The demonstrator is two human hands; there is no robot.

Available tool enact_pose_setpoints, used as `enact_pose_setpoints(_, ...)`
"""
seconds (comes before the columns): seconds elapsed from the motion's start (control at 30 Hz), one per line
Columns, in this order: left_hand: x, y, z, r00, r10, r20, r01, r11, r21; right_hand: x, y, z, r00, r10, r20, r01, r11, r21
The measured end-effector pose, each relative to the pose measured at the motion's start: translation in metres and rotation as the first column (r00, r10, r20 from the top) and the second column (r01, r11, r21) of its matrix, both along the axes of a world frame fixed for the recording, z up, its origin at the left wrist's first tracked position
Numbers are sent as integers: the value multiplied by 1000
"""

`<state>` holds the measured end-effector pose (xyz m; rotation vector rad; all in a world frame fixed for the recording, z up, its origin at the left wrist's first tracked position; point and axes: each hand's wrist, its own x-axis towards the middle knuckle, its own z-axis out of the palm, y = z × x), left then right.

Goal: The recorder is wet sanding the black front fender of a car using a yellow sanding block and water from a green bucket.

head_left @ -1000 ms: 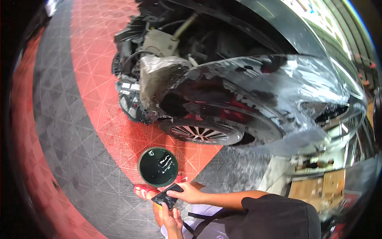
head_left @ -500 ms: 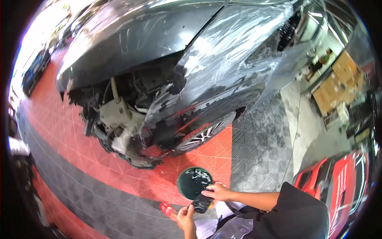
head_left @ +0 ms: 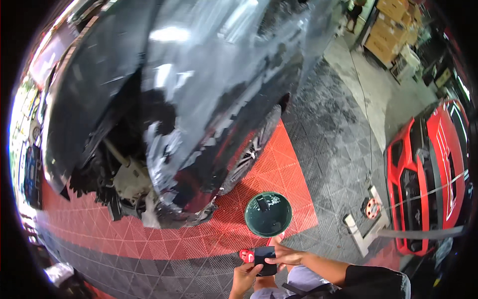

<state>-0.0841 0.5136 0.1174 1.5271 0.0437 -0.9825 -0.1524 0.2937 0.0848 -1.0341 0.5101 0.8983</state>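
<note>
Low in the head view, both my hands hold a dark, flat rectangular sheet of sandpaper (head_left: 265, 260). My left hand (head_left: 244, 280) pinches its left edge, thumb on top. From the right, my right hand (head_left: 288, 257) grips the other edge, its thumb laid across the face. Just beyond the hands stands a round dark green bucket (head_left: 248, 224) of dark liquid, with a glare and a dark patch on the surface. A grey car fender (head_left: 209, 94), streaked with whitish smears and dark wet-looking patches, rises beyond the bucket.
The car's front end is stripped, with bare parts (head_left: 132, 182) exposed beside its wheel (head_left: 251, 152). A red car (head_left: 428, 184) stands at right, near a white angled frame (head_left: 366, 239). Cardboard boxes (head_left: 388, 32) are stacked far right. Red and grey tiles (head_left: 294, 184) cover the floor.
My view has swung to the right, bringing the red car further in. The sheet was tilted at the bucket's near edge; now it lies flatter between my hands, closer to me.
</note>
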Motion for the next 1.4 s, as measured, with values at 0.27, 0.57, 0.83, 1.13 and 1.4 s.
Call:
enact_pose_setpoints(0.27, 25, -42, -11, 623, -760, 188, 517, 579, 630, -1, -39, -19, 1000, 10, 22, -6, 986, -169)
enact_pose_setpoints(0.57, 42, -37, -50, 330, -933, 147, 521, 310, 795, 57, -87, -302, 926, -343, -159, 143, 707, -693)
enact_pose_setpoints(0.83, 38, 1, -73, 16, -996, 89, 707, 75, 703, 43, -69, -454, 980, -200, 18, 78, 301, -950)
enact_pose_setpoints(1.13, 120, 39, -59, 263, -962, 77, 740, 253, 624, -22, -9, -499, 58, -992, -111, 793, 114, -598)
enact_pose_setpoints(1.4, 211, 61, 122, 208, -821, 532, 661, 519, 542, 105, 87, -213, -485, -793, -368, 750, -594, 290)
